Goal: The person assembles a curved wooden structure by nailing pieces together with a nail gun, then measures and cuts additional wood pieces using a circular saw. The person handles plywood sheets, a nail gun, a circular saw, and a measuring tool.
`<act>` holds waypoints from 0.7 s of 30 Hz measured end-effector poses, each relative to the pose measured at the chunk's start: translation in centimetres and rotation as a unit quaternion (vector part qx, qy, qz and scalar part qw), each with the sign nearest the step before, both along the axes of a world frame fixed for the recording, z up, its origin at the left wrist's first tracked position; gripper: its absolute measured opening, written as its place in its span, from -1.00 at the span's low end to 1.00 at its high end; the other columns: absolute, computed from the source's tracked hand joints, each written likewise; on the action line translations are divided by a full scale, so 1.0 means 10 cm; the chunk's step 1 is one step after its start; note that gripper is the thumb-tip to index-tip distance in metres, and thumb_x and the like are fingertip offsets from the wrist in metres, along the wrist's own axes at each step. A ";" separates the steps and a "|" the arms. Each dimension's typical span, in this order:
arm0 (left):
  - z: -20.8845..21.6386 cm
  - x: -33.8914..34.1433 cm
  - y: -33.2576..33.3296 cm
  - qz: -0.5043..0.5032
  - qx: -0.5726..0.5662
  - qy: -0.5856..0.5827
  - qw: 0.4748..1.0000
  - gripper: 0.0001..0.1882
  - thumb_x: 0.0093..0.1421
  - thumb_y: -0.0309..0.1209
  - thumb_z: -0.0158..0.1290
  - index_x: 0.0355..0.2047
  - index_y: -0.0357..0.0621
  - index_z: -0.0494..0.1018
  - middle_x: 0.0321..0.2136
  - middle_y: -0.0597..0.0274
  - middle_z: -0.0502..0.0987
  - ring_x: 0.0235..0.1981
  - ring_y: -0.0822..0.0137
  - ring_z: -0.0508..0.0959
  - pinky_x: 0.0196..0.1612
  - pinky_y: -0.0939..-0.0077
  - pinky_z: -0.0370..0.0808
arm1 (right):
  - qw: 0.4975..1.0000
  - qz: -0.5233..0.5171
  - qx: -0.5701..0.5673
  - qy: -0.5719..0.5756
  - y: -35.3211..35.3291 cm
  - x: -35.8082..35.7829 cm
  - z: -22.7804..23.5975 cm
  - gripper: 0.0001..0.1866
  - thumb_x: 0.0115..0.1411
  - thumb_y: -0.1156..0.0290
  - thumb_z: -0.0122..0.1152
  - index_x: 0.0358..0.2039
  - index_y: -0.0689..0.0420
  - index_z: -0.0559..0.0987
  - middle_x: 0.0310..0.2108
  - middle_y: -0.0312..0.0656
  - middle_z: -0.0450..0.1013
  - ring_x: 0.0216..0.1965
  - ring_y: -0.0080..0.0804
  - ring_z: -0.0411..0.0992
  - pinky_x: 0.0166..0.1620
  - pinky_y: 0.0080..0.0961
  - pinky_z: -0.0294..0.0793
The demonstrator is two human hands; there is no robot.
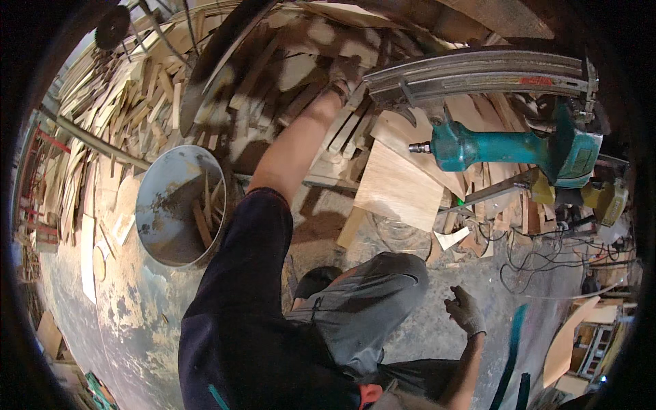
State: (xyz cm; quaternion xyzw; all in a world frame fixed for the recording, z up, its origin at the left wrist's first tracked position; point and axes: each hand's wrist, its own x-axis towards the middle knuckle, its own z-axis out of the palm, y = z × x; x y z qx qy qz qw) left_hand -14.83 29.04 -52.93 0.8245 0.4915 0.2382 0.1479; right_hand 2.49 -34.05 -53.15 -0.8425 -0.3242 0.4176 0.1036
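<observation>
My left hand (346, 72) reaches far forward into a shadowed heap of wood scraps (298, 73). Its fingers are too dim to make out, so whether they grip a piece cannot be told. Low on the right, my right hand (465, 311) wears a grey glove and hangs over the floor beside my bent knee. Its fingers are loosely curled and apart, holding nothing. A pale, flat plywood piece (400, 184) lies to the right of my left forearm, with narrow wood strips (352, 130) between them.
A teal air nailer (492, 147) with a long metal magazine is at the upper right. Left of my arm stands a grey bucket (164, 229) with sticks inside. Stacked offcuts (147, 89) fill the far left. Tangled cables (540, 260) lie on the right.
</observation>
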 end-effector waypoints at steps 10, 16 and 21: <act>-0.06 0.02 0.83 -0.034 -0.062 -0.124 0.990 -0.51 0.30 -0.02 -0.03 -0.04 -0.18 0.54 -0.08 0.03 0.60 -0.12 0.12 0.61 -0.03 0.19 0.56 | 1.000 -0.014 -0.021 -0.005 0.08 -0.35 0.36 -0.36 0.22 0.34 0.33 0.24 0.35 0.38 -0.26 0.06 0.63 -0.30 -0.23 0.63 -0.14 -0.31 0.55; -0.13 -0.22 0.83 -0.058 -0.108 -0.213 0.969 -0.57 0.34 -0.08 -0.04 -0.04 -0.18 0.52 -0.11 0.08 0.60 -0.14 0.18 0.60 -0.03 0.21 0.56 | 0.999 -0.011 -0.036 -0.001 0.04 -0.34 0.37 -0.36 0.20 0.38 0.34 0.23 0.36 0.37 0.01 0.18 0.54 -0.24 -0.23 0.61 -0.08 -0.28 0.54; 0.02 -0.64 0.64 -0.091 -0.188 -0.379 0.902 -0.62 0.37 -0.13 -0.05 -0.04 -0.17 0.50 -0.13 0.13 0.59 -0.15 0.22 0.59 -0.02 0.22 0.57 | 0.998 0.050 0.016 -0.026 0.13 -0.38 0.36 -0.36 0.17 0.35 0.37 0.21 0.35 0.40 -0.02 0.19 0.55 -0.24 -0.16 0.61 -0.11 -0.24 0.54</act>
